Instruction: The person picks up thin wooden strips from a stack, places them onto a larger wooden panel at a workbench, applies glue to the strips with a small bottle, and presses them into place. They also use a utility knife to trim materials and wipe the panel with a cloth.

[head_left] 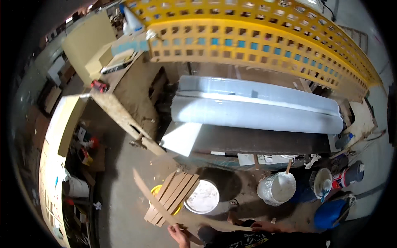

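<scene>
Tan strip (153,196), long and flat: I have it slanting up and left from the left grip (178,234), at the lower edge of my view, its far part crossing over a bundle of similar strips (175,194). The fingers of the left grip are closed around its near end. A 2nd tan length (215,224) runs from just beside that hand across to the right grip (264,227); I cannot tell whether these 2 lengths join. The right grip meets the far end of that length, but it is small and blurred, so I cannot tell how tightly its fingers are closed

The bundle lies across a yellow bucket (177,210), just beside a round white bucket (203,196) on the floor (120,186). Farther right I see a pale wrapped bucket (273,190) with a wooden stick (288,166) leaning up out of it, and a blue drum (331,214) near the lower right

Ahead of me, a long pale roll (256,113) lies crosswise below a yellow perforated guard (248,31), with a white sheet (182,138) at its left end. A cream-topped table (51,173) curves along my left
</scene>
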### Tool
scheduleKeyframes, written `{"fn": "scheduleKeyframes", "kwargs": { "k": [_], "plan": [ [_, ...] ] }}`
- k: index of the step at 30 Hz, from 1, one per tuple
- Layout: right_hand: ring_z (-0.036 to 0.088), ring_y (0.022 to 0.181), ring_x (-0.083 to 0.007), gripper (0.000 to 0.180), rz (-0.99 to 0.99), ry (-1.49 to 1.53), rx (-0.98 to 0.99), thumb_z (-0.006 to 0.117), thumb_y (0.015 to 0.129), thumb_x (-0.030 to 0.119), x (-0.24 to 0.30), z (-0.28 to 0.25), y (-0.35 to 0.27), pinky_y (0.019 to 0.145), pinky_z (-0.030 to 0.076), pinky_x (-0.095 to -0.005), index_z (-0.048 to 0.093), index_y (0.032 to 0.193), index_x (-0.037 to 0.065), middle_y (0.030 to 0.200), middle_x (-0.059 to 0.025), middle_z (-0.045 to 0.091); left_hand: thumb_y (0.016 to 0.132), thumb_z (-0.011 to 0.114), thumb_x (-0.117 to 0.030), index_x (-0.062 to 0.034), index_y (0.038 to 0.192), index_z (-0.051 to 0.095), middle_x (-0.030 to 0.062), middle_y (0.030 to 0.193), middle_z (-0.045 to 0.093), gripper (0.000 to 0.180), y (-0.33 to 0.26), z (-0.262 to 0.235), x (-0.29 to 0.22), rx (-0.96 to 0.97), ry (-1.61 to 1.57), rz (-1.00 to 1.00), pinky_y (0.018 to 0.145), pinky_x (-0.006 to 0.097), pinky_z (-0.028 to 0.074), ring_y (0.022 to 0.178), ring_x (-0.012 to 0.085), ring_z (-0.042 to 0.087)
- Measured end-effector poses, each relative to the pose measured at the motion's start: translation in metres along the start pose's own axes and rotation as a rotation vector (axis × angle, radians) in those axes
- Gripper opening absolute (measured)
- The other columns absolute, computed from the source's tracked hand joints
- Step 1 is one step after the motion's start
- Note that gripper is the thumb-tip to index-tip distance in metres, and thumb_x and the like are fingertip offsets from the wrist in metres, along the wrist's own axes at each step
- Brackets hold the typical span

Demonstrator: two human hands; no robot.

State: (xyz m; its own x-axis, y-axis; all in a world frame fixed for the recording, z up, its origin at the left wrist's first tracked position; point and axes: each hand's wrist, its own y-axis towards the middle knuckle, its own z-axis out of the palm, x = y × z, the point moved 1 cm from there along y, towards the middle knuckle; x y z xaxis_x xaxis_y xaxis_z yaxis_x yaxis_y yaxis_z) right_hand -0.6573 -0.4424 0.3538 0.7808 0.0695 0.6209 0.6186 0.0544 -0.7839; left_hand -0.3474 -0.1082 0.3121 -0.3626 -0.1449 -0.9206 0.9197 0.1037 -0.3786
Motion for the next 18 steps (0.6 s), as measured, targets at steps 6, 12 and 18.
{"fn": "scheduleKeyframes", "kwargs": {
  "k": [6,12,18],
  "plan": [
    [0.067,0.104,-0.0204,0.054,-0.111,0.419,-0.568,0.072,0.099,0.037,0.049,-0.002,-0.078,0.093,0.053,-0.0347,0.058,0.140,0.004,0.118,-0.0127,0.070,0.103,0.068,-0.029,-0.0077,0.101,0.060,0.0048,0.065,0.060,0.023,-0.124,0.111,-0.008,0.271,0.248,-0.084,0.043,0.027,0.038,0.049,0.0106,0.050],
    [0.067,0.076,-0.0141,0.028,-0.311,0.682,-0.872,0.060,0.107,0.026,-0.032,-0.023,-0.062,0.071,0.057,-0.0302,0.070,0.119,0.003,0.089,-0.0068,0.072,0.102,0.064,-0.021,0.0012,0.097,0.062,0.0063,0.079,0.065,0.023,-0.140,0.183,-0.008,0.854,0.584,-0.234,0.058,0.030,0.046,0.067,0.0122,0.060],
    [0.066,0.071,-0.0164,0.038,-0.133,0.986,-0.814,0.064,0.104,0.036,-0.068,-0.040,-0.033,0.066,0.057,-0.0329,0.067,0.120,0.002,0.091,-0.0062,0.069,0.104,0.066,-0.024,0.0027,0.115,0.057,0.0127,0.095,0.070,0.030,-0.149,0.250,0.085,0.985,0.589,-0.268,0.071,0.033,0.055,0.083,0.0187,0.068]
  ]
}}
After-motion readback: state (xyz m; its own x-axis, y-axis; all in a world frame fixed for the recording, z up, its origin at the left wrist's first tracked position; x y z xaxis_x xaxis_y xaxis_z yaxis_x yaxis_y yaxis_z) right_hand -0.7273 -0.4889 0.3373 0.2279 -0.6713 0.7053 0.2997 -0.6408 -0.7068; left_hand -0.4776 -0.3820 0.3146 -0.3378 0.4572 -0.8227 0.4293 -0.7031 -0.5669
